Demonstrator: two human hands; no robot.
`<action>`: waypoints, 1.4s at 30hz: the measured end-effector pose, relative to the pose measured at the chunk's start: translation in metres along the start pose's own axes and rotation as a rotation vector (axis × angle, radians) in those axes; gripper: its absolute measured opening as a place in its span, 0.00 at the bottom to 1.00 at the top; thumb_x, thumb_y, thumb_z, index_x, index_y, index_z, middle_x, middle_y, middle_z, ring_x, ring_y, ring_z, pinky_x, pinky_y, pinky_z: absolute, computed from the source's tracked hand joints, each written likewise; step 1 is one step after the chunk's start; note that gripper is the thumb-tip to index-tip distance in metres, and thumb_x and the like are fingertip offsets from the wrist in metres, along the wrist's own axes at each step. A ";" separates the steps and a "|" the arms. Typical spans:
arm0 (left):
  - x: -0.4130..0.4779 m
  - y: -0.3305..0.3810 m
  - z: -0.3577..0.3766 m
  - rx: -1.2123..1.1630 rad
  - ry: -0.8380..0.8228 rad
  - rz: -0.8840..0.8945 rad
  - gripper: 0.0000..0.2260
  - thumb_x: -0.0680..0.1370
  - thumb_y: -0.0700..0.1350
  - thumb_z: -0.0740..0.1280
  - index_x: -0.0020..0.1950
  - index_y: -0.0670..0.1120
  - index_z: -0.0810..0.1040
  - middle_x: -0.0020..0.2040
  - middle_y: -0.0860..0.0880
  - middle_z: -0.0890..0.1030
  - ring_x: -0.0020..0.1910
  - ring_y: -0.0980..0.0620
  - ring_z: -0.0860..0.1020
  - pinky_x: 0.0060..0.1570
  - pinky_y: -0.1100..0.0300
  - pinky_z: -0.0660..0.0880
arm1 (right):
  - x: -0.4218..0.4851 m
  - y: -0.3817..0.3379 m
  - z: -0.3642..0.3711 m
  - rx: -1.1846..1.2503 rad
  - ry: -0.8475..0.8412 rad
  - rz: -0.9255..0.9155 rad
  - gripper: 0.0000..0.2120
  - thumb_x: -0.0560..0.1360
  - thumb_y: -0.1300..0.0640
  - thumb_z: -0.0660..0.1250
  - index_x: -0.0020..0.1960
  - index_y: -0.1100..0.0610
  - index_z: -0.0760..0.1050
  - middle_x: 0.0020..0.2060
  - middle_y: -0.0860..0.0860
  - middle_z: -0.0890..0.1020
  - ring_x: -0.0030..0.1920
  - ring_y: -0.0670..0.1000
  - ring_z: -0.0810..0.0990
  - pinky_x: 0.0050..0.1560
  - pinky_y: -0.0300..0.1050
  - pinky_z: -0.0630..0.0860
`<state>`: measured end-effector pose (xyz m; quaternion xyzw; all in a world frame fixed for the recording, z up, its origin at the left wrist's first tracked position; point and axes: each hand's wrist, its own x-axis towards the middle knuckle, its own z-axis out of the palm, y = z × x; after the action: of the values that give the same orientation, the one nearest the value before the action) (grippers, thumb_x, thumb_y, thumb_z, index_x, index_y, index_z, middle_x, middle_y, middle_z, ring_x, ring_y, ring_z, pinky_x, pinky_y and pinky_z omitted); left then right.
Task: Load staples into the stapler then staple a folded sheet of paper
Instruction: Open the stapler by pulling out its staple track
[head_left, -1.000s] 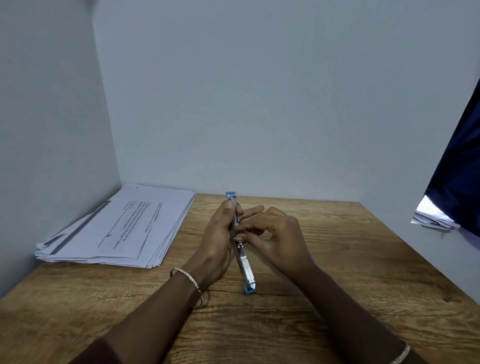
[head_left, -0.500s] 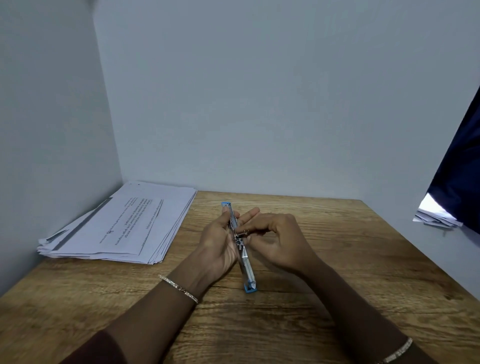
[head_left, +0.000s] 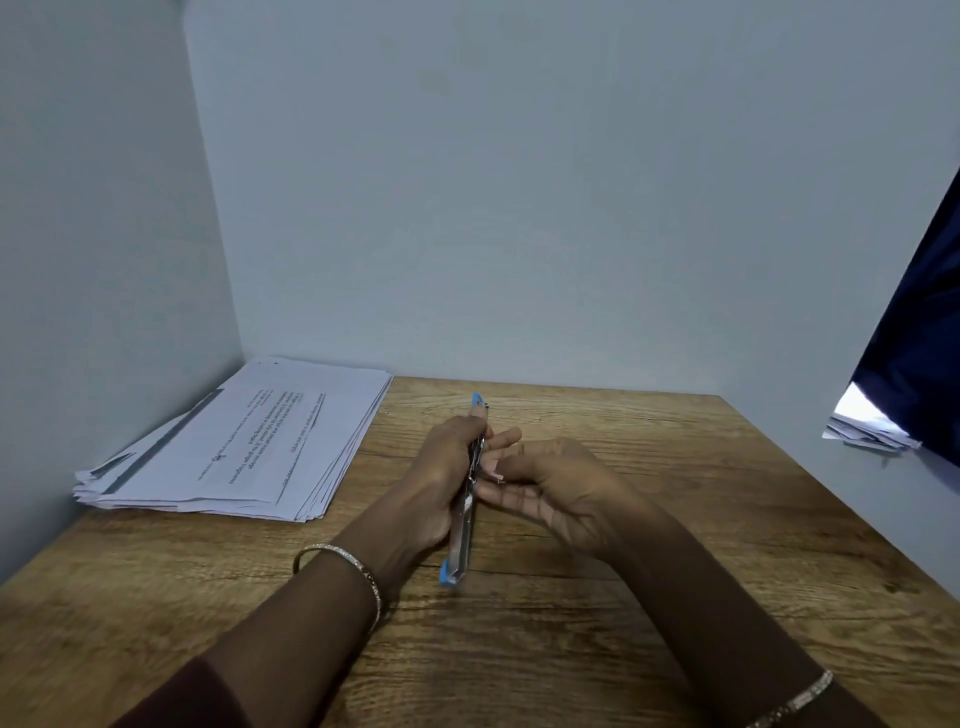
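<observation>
Grip: the left hand (head_left: 441, 478) is wrapped round the middle of a slim silver metal stapler with blue plastic ends (head_left: 464, 530), fingers curled over it from the left and holding it firmly.
Second hand: the right hand (head_left: 561, 488) lies just right of the grip with its fingers curled. Its fingertips (head_left: 493, 470) touch the stapler's metal beside the left fingers. Whether they pinch a strip of staples is too small to tell.
Stapler: it looks swung open into one long line. One blue end pokes out beyond the grip, and the other hangs on the near side of it, at or just above the brown wood-grain table (head_left: 649, 623); contact cannot be told.
Change: over the last second the stapler's near end has swung leftward, toward the left forearm. The right hand has rolled its palm more upward, and its fingertips have stayed at the same spot beside the grip.
Meaning: this looks like the loading step still in progress, with the right fingers working at the open channel. The stapler has not been closed, so the stapling seems some way off.
Paper: a thick stack of white printed sheets (head_left: 234, 447) lies well left of the grip, untouched. No folded sheet is near the hands.
Risk: a short strip may tip out of the channel if the stapler tilts further.
Rest: a thin metal bangle (head_left: 358, 566) circles the left wrist on the near side of the grip.
</observation>
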<state>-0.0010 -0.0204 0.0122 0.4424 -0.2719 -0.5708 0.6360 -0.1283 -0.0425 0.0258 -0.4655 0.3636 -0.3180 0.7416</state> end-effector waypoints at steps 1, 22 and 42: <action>-0.001 0.002 0.001 0.052 0.008 0.006 0.13 0.83 0.48 0.63 0.42 0.42 0.73 0.50 0.40 0.87 0.41 0.49 0.87 0.35 0.55 0.84 | -0.001 0.000 0.001 0.029 -0.009 0.019 0.06 0.75 0.76 0.66 0.43 0.71 0.81 0.40 0.62 0.85 0.42 0.57 0.86 0.45 0.48 0.86; -0.007 0.032 0.002 0.394 0.016 -0.145 0.14 0.82 0.50 0.64 0.40 0.44 0.75 0.35 0.48 0.76 0.29 0.52 0.75 0.25 0.65 0.74 | -0.013 0.001 0.011 0.281 -0.206 0.178 0.16 0.78 0.81 0.50 0.55 0.74 0.75 0.52 0.64 0.81 0.69 0.62 0.75 0.67 0.59 0.71; -0.005 0.015 -0.011 -0.258 -0.398 -0.106 0.15 0.83 0.51 0.59 0.43 0.43 0.74 0.67 0.38 0.80 0.64 0.41 0.80 0.59 0.48 0.79 | -0.005 0.008 0.009 0.057 0.088 -0.188 0.05 0.70 0.76 0.73 0.43 0.69 0.82 0.37 0.61 0.86 0.39 0.56 0.88 0.40 0.44 0.86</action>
<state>0.0144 -0.0136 0.0212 0.2500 -0.2929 -0.7093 0.5905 -0.1228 -0.0312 0.0221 -0.4619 0.3413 -0.4165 0.7048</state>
